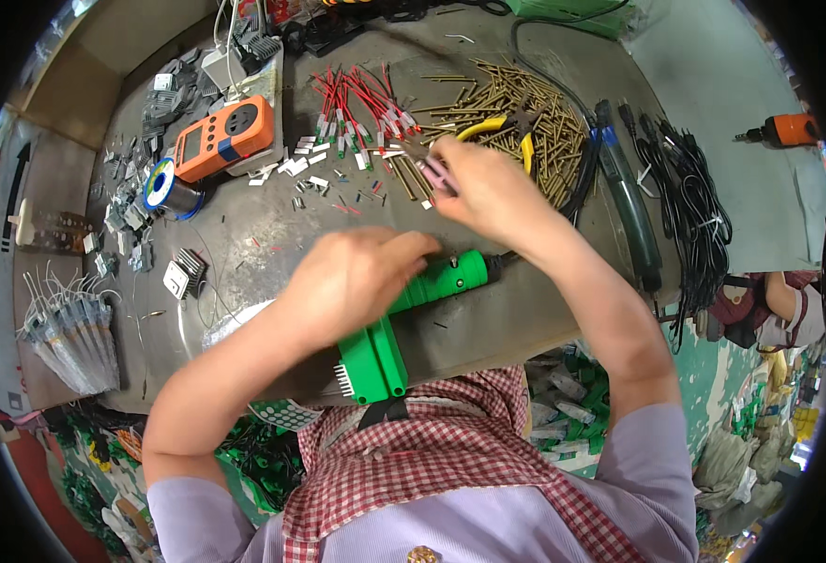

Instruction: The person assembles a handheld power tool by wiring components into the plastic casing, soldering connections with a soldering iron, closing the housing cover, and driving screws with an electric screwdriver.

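My left hand is closed over a green plastic tool body, which lies at the table's near edge. A round green handle part extends right from under my fingers, with a black cord at its end. White comb-like teeth stick out of the body's left side. My right hand grips a small pink-handled hand tool, its metal tip pointing up and left; its exact kind is partly hidden by my fingers. Just beyond that tip lies a bunch of red wires with small connectors, beside small white blocks.
Long brass-coloured screws are heaped at the back right, with yellow-handled pliers on them. Black cables lie farther right. At left are an orange meter, a solder spool, grey metal pieces and a bagged bundle.
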The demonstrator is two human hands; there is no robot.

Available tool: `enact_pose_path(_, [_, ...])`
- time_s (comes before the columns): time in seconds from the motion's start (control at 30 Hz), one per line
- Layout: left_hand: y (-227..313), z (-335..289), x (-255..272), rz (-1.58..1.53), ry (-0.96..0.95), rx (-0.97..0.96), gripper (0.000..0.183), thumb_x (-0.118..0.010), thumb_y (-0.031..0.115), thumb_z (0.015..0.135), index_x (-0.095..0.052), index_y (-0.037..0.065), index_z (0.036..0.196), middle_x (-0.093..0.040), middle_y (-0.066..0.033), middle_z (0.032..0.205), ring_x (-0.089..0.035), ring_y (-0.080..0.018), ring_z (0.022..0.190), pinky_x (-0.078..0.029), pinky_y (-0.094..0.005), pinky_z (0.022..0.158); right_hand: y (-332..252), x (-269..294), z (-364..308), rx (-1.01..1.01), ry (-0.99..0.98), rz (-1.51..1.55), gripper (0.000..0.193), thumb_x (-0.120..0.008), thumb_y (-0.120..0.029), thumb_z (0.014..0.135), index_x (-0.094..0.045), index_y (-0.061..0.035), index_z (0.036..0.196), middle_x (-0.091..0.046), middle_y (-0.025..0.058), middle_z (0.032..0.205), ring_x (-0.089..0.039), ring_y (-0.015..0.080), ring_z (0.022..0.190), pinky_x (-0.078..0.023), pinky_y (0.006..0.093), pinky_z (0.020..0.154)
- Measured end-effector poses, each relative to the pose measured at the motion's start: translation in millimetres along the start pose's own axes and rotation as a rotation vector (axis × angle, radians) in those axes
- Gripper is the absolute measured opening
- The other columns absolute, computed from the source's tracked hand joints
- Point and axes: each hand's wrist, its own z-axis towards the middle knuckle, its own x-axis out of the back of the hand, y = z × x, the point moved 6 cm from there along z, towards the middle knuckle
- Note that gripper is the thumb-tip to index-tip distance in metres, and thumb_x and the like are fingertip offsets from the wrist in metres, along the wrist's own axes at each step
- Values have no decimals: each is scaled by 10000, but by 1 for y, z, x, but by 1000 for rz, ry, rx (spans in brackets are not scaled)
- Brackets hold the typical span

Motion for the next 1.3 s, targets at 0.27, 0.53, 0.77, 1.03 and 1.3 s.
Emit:
enact_pose_path(0.27, [-38, 39, -3, 545, 106, -437, 163, -580, 131, 775, -625, 33, 898, -562, -70, 932, -567, -240, 905, -510, -340, 720, 22, 32, 5, 73, 227, -245, 163, -645, -85, 772, -591, -36, 917, -589, 131, 912, -592, 313, 945, -501, 414, 819])
enact_pose_path(0.53, [-39, 15, 28, -292, 236, 200, 255, -607, 0, 845, -567, 49, 1092, -668, -100, 900, -666, -214, 831, -536, -309, 744, -27, -14, 19, 206, 151, -562, 129, -615, -130, 724, -677, -38, 790, -613, 115, 873, -598, 263, 887, -467, 391, 781])
enact_pose_path(0.77, [-22, -11, 17, -553, -59, 294, 296, -557, -75, 881, -570, 5, 1166, -649, -69, 909, -643, -127, 856, -520, -267, 792, -25, 14, 10, 150, 192, -45, 108, -523, -42, 864, -560, 11, 950, -633, 142, 954, -651, 243, 808, -520, 365, 680])
enact_pose_path(1.03, [-3, -8, 15, -122, 128, -85, 309, -628, -35, 816, -639, 59, 1110, -660, -101, 915, -651, -211, 820, -511, -297, 768, -74, -9, -131, 30, 100, 492, 128, -647, -21, 835, -606, -31, 955, -589, 112, 841, -627, 259, 703, -506, 348, 638])
enact_pose_path(1.3, [8, -16, 4, 149, 228, -258, 328, -707, 31, 734, -693, 106, 1052, -609, -77, 795, -610, -250, 702, -505, -340, 629, -95, -19, -122, 23, 292, 326, 113, -656, -55, 759, -575, -49, 837, -539, 80, 854, -601, 275, 784, -501, 374, 658])
